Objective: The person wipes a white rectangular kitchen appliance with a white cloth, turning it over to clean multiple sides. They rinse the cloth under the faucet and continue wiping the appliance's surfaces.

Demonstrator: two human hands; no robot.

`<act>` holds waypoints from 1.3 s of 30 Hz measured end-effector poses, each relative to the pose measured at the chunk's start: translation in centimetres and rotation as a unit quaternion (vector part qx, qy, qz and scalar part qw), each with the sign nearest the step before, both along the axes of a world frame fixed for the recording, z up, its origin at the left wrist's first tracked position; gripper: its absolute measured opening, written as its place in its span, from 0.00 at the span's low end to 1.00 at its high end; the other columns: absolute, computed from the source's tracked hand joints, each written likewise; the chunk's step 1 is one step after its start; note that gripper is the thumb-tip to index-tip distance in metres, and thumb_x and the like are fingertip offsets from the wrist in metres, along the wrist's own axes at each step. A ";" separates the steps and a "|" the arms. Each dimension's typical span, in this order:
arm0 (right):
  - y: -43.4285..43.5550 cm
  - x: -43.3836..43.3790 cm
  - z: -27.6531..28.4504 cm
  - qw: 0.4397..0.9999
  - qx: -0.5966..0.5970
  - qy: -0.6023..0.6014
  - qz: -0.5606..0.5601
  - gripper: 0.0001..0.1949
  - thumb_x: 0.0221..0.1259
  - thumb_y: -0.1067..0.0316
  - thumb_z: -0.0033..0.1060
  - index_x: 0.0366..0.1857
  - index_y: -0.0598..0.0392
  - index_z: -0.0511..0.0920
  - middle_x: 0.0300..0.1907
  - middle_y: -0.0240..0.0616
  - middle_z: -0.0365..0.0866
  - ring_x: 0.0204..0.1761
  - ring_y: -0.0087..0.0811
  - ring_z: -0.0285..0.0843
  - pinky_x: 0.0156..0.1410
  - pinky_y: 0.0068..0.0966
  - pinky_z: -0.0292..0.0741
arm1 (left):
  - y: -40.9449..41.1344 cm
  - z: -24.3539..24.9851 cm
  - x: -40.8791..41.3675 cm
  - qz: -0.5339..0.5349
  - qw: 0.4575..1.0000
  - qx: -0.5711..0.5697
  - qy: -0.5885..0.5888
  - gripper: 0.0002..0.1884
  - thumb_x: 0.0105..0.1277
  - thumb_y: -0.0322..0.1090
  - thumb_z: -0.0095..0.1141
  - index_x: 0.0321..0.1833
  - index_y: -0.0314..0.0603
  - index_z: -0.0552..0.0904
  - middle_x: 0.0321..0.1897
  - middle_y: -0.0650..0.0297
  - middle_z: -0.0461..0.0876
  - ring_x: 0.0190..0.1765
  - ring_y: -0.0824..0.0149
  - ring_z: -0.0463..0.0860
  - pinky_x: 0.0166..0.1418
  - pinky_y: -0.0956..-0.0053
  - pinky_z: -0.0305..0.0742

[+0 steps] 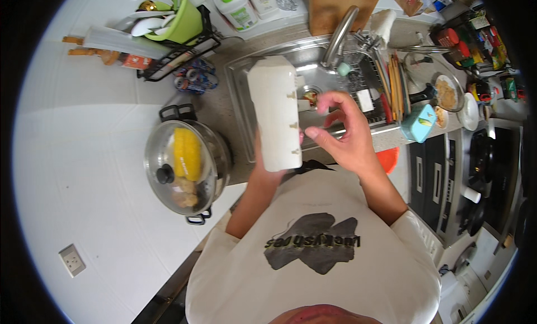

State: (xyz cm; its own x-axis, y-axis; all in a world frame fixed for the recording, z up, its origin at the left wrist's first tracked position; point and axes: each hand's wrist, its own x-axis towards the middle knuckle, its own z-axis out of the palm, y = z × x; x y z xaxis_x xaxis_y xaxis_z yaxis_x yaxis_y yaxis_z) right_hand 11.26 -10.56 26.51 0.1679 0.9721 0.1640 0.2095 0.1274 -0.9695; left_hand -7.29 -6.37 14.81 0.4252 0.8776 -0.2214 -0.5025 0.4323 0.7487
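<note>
My left hand (270, 166) grips a long white plastic holder (275, 114) from behind and below; most of its fingers are hidden by the holder. Brownish stains mark the notches along the holder's right edge. It is held tilted up over the left part of a stainless steel sink (243, 101). Just right of the holder, my right hand (346, 135) hovers with curled fingers apart and nothing between them. Its fingertips are slightly blurred. Behind it, the sink drain (310, 95) has reddish and yellowish scraps in it.
A lidded glass-topped pot (218, 156) with corn stands left. Drink cans (197, 76) and a green utensil holder (180, 22) are beyond it. The faucet (340, 36) arches over the sink. Chopsticks (394, 85), a turquoise box (419, 122) and a glass lid (455, 68) sit right.
</note>
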 end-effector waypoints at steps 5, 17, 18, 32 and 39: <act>0.5 -2.7 1.9 0.997 -0.012 -0.065 0.044 0.44 0.48 0.64 0.78 0.73 0.54 0.64 0.75 0.51 0.60 0.73 0.47 0.63 0.69 0.36 0.71 | -0.2 6.5 2.3 0.033 0.956 -0.238 -0.171 0.23 0.74 0.45 0.54 0.68 0.51 0.73 0.53 0.64 0.82 0.49 0.64 0.84 0.52 0.68 0.81; 0.5 -4.3 2.5 0.989 0.038 -0.144 0.023 0.44 0.45 0.64 0.80 0.72 0.55 0.65 0.76 0.49 0.57 0.74 0.51 0.60 0.63 0.36 0.75 | 0.0 8.1 1.7 -0.011 0.924 -0.311 -0.222 0.24 0.73 0.47 0.55 0.69 0.51 0.73 0.55 0.65 0.81 0.50 0.65 0.83 0.54 0.69 0.80; 0.5 -4.2 2.5 0.989 0.037 -0.144 0.023 0.44 0.45 0.64 0.80 0.72 0.55 0.65 0.76 0.49 0.57 0.74 0.50 0.60 0.63 0.36 0.74 | 0.1 8.2 1.8 -0.011 0.924 -0.311 -0.223 0.24 0.73 0.47 0.55 0.69 0.51 0.73 0.55 0.65 0.81 0.50 0.65 0.83 0.54 0.69 0.80; 0.9 -3.9 1.2 0.998 0.009 -0.060 0.006 0.42 0.51 0.63 0.76 0.71 0.62 0.63 0.74 0.58 0.58 0.72 0.55 0.63 0.71 0.42 0.68 | 0.9 7.1 1.8 -0.047 0.935 -0.272 -0.222 0.25 0.73 0.50 0.54 0.70 0.51 0.73 0.58 0.66 0.80 0.52 0.65 0.83 0.56 0.70 0.79; -0.1 -1.4 -2.9 0.989 -0.079 0.124 -0.004 0.48 0.56 0.66 0.75 0.77 0.61 0.49 0.73 0.52 0.61 0.72 0.41 0.65 0.71 0.37 0.70 | 0.8 2.9 1.9 -0.143 0.944 -0.148 -0.259 0.30 0.79 0.56 0.38 0.75 0.45 0.65 0.67 0.58 0.75 0.65 0.58 0.78 0.65 0.59 0.76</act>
State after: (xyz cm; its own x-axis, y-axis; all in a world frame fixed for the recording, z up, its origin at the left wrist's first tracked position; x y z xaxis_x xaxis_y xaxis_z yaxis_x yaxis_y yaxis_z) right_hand 9.82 -10.66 23.63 0.1915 0.9808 -0.0372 -0.0377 -0.0306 -0.9988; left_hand -5.38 -5.60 17.71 0.7543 0.6422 -0.1364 -0.5986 0.7581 0.2589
